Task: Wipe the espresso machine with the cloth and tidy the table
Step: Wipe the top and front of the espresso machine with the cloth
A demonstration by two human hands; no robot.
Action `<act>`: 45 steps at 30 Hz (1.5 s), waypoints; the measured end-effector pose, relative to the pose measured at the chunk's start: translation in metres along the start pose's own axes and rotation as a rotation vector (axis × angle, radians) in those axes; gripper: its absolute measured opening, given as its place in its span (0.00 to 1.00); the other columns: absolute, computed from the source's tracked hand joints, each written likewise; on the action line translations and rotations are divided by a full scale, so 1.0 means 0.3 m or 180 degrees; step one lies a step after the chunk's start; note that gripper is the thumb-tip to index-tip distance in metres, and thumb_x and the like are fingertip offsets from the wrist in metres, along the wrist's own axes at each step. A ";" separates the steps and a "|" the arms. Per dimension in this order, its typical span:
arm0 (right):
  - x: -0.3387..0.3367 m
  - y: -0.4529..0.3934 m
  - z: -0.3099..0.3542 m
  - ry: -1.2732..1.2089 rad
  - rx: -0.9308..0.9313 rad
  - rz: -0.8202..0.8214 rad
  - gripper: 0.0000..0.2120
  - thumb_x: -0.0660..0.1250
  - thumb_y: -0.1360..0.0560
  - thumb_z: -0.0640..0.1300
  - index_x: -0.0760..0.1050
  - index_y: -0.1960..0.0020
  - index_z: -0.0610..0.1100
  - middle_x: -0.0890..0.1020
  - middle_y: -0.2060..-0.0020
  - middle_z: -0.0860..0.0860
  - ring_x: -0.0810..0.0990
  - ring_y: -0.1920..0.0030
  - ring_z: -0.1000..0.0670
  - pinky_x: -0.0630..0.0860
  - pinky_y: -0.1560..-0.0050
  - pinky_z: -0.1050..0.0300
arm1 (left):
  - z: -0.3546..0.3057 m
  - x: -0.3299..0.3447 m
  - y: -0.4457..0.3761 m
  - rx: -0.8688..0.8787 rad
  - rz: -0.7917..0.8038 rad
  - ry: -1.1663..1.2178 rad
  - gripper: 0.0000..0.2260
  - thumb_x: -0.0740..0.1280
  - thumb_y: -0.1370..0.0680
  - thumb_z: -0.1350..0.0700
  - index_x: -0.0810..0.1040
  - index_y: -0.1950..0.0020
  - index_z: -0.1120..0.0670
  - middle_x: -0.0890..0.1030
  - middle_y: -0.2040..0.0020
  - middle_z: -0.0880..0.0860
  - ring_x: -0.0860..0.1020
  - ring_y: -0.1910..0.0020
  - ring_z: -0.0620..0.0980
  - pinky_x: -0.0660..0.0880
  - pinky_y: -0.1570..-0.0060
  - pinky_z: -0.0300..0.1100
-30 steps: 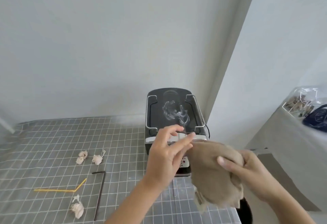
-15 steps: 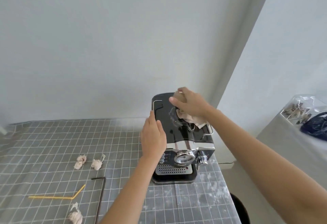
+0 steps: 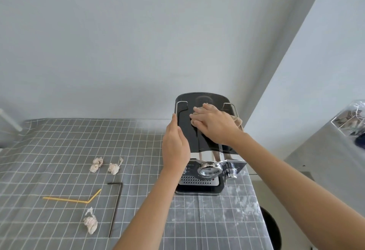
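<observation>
A black and chrome espresso machine [image 3: 205, 172] stands at the table's back right corner. My right hand [image 3: 214, 126] lies flat on its glossy top and presses a beige cloth [image 3: 238, 123] against it; most of the cloth is hidden under the hand. My left hand [image 3: 174, 147] rests against the machine's left side, fingers along the top's edge. On the grey checked tablecloth [image 3: 59, 147] to the left lie three crumpled paper wads [image 3: 96, 164] [image 3: 114, 167] [image 3: 90, 222], a bent yellow straw [image 3: 75, 200] and a black L-shaped rod [image 3: 116, 207].
A wall runs right behind the machine. White smears mark the tablecloth in front of the machine. A dark round bin [image 3: 271, 228] sits on the floor just past the table's right edge. Further right a grey-covered surface holds a clear container [image 3: 349, 118].
My right hand carried the cloth from in front of me up onto the machine's top and slid it leftward. My left hand moved from the cloth onto the machine's left side. The white smear is gone.
</observation>
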State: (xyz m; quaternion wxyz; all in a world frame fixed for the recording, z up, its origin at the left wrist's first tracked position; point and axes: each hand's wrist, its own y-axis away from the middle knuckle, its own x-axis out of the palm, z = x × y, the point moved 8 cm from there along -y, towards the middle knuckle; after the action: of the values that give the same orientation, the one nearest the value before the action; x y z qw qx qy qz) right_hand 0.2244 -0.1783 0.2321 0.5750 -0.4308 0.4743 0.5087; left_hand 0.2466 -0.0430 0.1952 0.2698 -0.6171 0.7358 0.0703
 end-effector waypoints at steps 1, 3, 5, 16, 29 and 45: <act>-0.003 0.020 0.007 -0.0029 -0.0030 -0.0037 0.18 0.53 0.16 0.54 0.72 0.29 0.56 0.66 0.24 0.56 0.57 0.21 0.50 0.64 0.29 0.48 | -0.002 -0.002 0.002 -0.0007 -0.0004 -0.0015 0.21 0.50 0.17 0.57 0.59 0.24 0.54 0.78 0.38 0.59 0.79 0.47 0.60 0.77 0.46 0.52; -0.009 0.055 0.018 -0.0086 -0.0081 -0.0106 0.18 0.54 0.17 0.54 0.73 0.31 0.56 0.67 0.25 0.57 0.57 0.22 0.51 0.64 0.29 0.49 | -0.005 -0.004 0.008 -0.0012 0.0019 -0.0023 0.21 0.50 0.17 0.57 0.59 0.23 0.53 0.79 0.40 0.60 0.79 0.47 0.61 0.77 0.47 0.53; -0.006 0.083 0.027 -0.0174 -0.0174 -0.0052 0.17 0.55 0.17 0.53 0.76 0.33 0.55 0.69 0.26 0.57 0.59 0.22 0.52 0.62 0.28 0.51 | -0.013 -0.007 0.010 0.0015 0.0041 -0.0035 0.21 0.50 0.17 0.56 0.59 0.23 0.53 0.79 0.40 0.59 0.79 0.47 0.60 0.78 0.48 0.52; -0.309 0.039 -0.203 -0.2052 0.0904 -0.1317 0.14 0.54 0.17 0.49 0.74 0.38 0.45 0.79 0.39 0.44 0.75 0.37 0.44 0.69 0.36 0.49 | -0.009 0.000 0.004 -0.0107 0.0140 0.0042 0.20 0.50 0.16 0.58 0.59 0.23 0.53 0.69 0.27 0.52 0.70 0.30 0.50 0.64 0.36 0.35; 0.051 0.141 0.020 -0.0241 0.0994 -0.0371 0.27 0.56 0.21 0.58 0.59 0.24 0.57 0.50 0.21 0.39 0.47 0.22 0.36 0.44 0.24 0.38 | -0.005 -0.003 0.011 0.0016 0.0033 0.0055 0.20 0.50 0.16 0.58 0.61 0.23 0.54 0.69 0.27 0.52 0.68 0.29 0.48 0.60 0.38 0.30; 0.029 0.006 -0.046 -0.0415 0.0647 -0.0183 0.26 0.47 0.20 0.60 0.65 0.26 0.54 0.59 0.23 0.43 0.54 0.22 0.40 0.56 0.26 0.36 | -0.010 0.002 0.005 0.0016 -0.0032 0.0015 0.20 0.51 0.16 0.59 0.62 0.24 0.55 0.71 0.29 0.52 0.69 0.30 0.48 0.60 0.38 0.27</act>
State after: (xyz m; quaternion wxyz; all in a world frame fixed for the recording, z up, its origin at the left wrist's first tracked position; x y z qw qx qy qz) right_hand 0.2215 -0.1902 0.2210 0.6598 -0.3497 0.4725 0.4681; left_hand 0.2443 -0.0446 0.1972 0.2699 -0.6203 0.7335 0.0657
